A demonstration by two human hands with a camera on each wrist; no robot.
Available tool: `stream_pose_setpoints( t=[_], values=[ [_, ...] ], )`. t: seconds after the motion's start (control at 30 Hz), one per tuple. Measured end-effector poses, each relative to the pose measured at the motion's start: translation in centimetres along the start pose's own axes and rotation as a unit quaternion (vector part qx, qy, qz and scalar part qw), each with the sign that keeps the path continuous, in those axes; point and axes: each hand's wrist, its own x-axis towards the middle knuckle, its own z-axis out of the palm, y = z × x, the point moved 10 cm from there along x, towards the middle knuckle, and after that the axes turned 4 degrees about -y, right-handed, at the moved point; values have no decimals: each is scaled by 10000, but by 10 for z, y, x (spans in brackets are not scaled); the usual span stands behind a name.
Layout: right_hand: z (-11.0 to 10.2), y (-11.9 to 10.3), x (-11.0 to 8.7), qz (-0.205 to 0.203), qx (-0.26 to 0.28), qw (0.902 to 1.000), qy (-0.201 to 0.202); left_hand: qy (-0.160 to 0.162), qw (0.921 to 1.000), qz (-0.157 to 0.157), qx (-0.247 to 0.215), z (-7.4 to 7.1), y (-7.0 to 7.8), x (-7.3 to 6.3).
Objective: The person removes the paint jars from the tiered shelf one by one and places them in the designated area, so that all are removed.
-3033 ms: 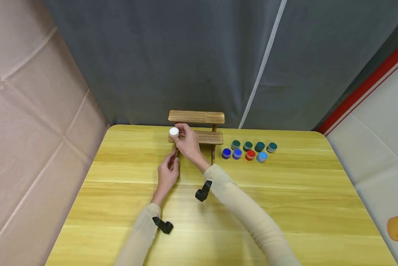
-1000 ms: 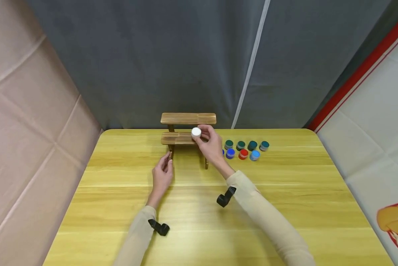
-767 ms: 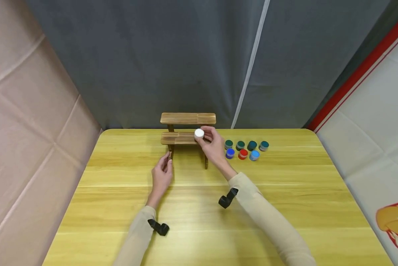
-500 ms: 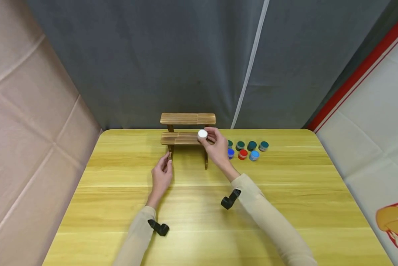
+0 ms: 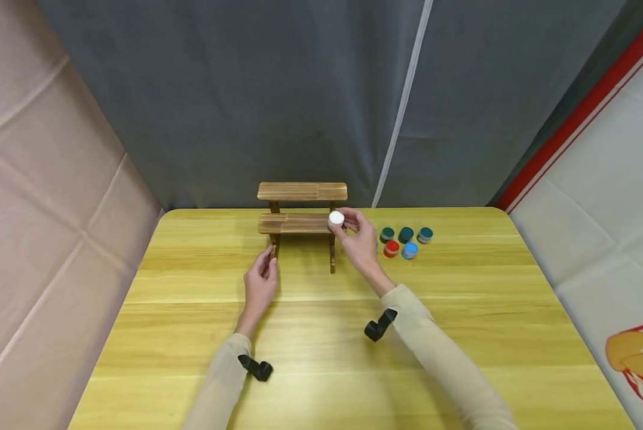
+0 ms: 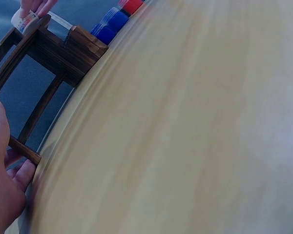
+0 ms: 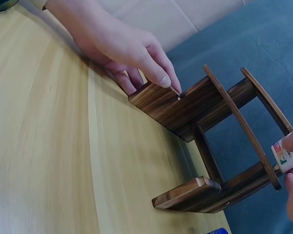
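Observation:
A two-tier wooden stand point(image 5: 294, 224) stands at the table's back edge. My left hand point(image 5: 260, 285) holds the foot of its left side panel, and in the right wrist view the thumb and fingers pinch that panel point(image 7: 185, 109). Between the thumb and fingers of my right hand point(image 5: 361, 245) is a small white-lidded paint jar point(image 5: 336, 219), upright at the right end of the lower shelf. The right wrist view shows its printed label point(image 7: 284, 157). Whether the jar's base touches the shelf, I cannot tell.
Right of the stand, several paint jars sit in two rows, among them a red jar point(image 5: 391, 249), a light blue jar point(image 5: 410, 250) and dark green jars point(image 5: 406, 235). My right hand hides others; blue jars point(image 6: 107, 27) show in the left wrist view. A grey curtain point(image 5: 246, 107) hangs behind.
My right hand has carried the white-lidded jar rightward along the lower shelf, from its left end to its right end. The left hand stays on the left panel. The head view has shifted slightly.

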Motion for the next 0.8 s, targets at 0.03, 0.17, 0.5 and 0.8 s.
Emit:
stream_pose_setpoints(
  t=[0.03, 0.17, 0.5, 0.8],
  values=[
    [-1, 1, 0, 14, 21, 10000, 12, 6, 10000, -22, -20, 1, -5, 1],
    [-7, 3, -2, -18, 13, 9999, 101, 50, 9999, -56, -136, 2, -24, 7],
    [-23, 8, -7, -222, -14, 9989, 415, 75, 9997, 112, -203, -1, -24, 5],
    [-30, -16, -17, -87, 40, 9990, 431, 77, 9999, 61, -125, -3, -25, 4]
  ],
)
